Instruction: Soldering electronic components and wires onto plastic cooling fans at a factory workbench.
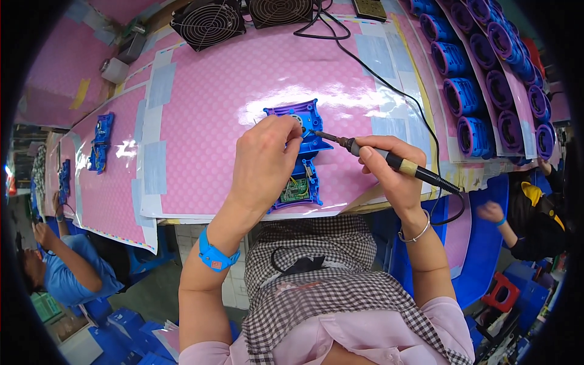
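A blue and purple plastic housing [313, 146] lies on the pink dotted table cover in front of me. Its near part holds a green circuit board [296, 190] with yellow wires. My left hand [267, 152] rests over the housing's left side, fingers pinched near a small round part [297, 120]; what they hold is hidden. In my right hand [395, 170] is a soldering iron [389, 159], gripped like a pen. Its tip points left and reaches the inside of the housing beside my left fingertips.
Two black fans [210, 24] stand at the far edge. The iron's black cable [389, 85] runs along the right side. Rows of blue and purple round housings [462, 97] fill the right. Another blue housing [101, 143] lies left. One person [79, 267] sits left, another [529, 213] right.
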`<action>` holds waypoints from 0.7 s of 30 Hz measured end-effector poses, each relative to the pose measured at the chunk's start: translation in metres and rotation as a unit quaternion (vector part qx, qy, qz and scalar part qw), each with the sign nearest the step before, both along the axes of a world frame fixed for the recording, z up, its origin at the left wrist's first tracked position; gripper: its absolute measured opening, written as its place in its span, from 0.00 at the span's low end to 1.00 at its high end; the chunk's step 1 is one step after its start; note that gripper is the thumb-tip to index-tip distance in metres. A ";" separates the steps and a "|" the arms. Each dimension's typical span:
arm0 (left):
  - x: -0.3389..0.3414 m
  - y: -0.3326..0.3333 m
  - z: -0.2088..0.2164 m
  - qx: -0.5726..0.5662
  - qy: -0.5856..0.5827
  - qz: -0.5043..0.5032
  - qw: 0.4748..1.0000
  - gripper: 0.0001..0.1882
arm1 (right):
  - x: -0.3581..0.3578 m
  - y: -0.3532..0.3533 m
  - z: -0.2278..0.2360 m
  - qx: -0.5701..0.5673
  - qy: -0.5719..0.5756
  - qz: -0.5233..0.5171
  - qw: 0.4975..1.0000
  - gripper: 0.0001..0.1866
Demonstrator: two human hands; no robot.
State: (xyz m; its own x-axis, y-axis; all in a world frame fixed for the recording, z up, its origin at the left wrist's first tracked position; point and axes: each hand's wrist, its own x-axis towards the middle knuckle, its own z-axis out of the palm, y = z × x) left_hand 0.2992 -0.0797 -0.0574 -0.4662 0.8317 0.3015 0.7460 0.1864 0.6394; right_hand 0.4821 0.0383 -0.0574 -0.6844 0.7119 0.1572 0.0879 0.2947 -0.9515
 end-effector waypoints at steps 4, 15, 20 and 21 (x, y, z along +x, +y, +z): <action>0.001 0.002 0.000 -0.009 -0.007 0.001 1.000 0.07 | -0.002 -0.001 -0.001 -0.007 0.019 -0.019 1.000 0.08; 0.000 0.005 -0.004 -0.014 0.010 -0.001 1.000 0.07 | -0.001 0.000 0.001 0.025 0.003 0.004 1.000 0.10; -0.002 -0.006 0.003 0.029 0.007 0.036 0.999 0.08 | -0.001 0.000 0.001 0.021 0.006 0.008 1.000 0.10; -0.005 -0.012 0.006 0.068 -0.009 0.065 0.995 0.08 | -0.001 0.000 0.000 0.026 0.015 0.009 1.000 0.09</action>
